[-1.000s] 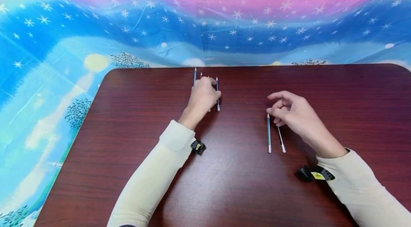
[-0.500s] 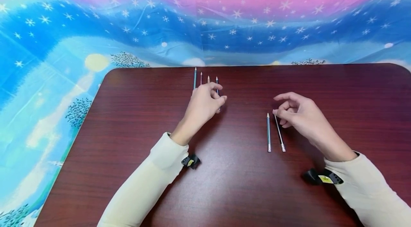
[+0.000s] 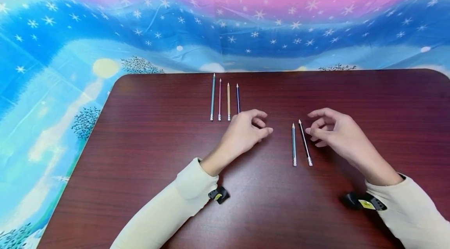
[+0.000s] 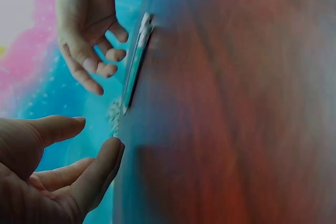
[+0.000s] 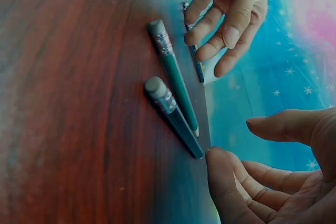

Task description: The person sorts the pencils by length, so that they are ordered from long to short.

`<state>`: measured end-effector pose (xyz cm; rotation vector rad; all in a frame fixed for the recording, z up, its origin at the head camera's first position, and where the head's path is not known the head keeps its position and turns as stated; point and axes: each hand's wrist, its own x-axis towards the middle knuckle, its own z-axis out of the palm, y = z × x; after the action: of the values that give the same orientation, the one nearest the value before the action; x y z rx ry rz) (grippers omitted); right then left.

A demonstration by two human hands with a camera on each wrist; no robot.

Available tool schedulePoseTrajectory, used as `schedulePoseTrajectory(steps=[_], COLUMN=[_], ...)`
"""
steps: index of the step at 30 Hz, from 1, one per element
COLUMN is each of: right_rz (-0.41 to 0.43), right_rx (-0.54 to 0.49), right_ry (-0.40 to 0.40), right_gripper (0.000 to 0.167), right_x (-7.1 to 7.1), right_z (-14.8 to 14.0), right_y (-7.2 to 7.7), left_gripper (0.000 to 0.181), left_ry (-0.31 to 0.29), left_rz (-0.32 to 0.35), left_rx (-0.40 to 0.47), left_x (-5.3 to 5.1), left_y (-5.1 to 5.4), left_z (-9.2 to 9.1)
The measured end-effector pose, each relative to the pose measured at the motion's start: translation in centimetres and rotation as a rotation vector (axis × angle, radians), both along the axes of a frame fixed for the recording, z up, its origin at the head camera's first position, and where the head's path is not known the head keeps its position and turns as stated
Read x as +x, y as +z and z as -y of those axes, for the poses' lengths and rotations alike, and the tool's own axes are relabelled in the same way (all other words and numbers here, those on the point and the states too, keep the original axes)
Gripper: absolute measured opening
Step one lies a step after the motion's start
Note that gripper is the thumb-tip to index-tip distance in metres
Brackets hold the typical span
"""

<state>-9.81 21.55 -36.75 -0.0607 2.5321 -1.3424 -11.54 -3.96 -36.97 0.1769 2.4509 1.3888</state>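
Observation:
Four-abreast no more than a short row, several pencils lie side by side at the table's far middle: a teal pencil (image 3: 212, 98), a pink pencil (image 3: 220, 100), a yellow pencil (image 3: 228, 102) and a dark blue pencil (image 3: 238, 96). My left hand (image 3: 244, 133) hovers just in front of the row, covering the dark blue pencil's near end; its loosely bent fingers hold nothing. A green pencil (image 5: 177, 80) and a black pencil (image 3: 305, 143) lie nearer me, erasers towards me. Right of them is my right hand (image 3: 335, 129), thumb and fingers apart, holding nothing.
The dark red-brown wooden table (image 3: 140, 143) has its far edge against a snowflake-patterned cloth (image 3: 225, 18). Black wrist cameras sit below both cuffs, the left camera (image 3: 218, 195) and the right camera (image 3: 363, 202) close above the tabletop.
My left hand has drawn back from over the pencil row, towards me and to the right, uncovering the pencils. My right hand has shifted right, away from the black pencil's tip.

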Motion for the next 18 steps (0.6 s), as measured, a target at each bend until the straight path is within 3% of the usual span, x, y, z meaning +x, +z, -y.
schedulePoseTrajectory(steps=[10, 14, 18], right_rz=[0.048, 0.055, 0.056], right_rx=[0.005, 0.014, 0.018], right_ry=[0.039, 0.044, 0.042], right_gripper=[0.044, 0.045, 0.047], right_x=[0.3, 0.3, 0.2], right_z=[-0.2, -0.2, 0.0], right_y=[-0.7, -1.0, -1.2], left_gripper=[0.040, 0.038, 0.040], left_ry=[-0.036, -0.016, 0.000], left_rz=[0.081, 0.123, 0.116], left_rx=[0.050, 0.073, 0.046], left_x=[1.3, 1.6, 1.8], left_y=[-1.1, -1.1, -1.0], left_z=[-3.7, -5.1, -6.1])
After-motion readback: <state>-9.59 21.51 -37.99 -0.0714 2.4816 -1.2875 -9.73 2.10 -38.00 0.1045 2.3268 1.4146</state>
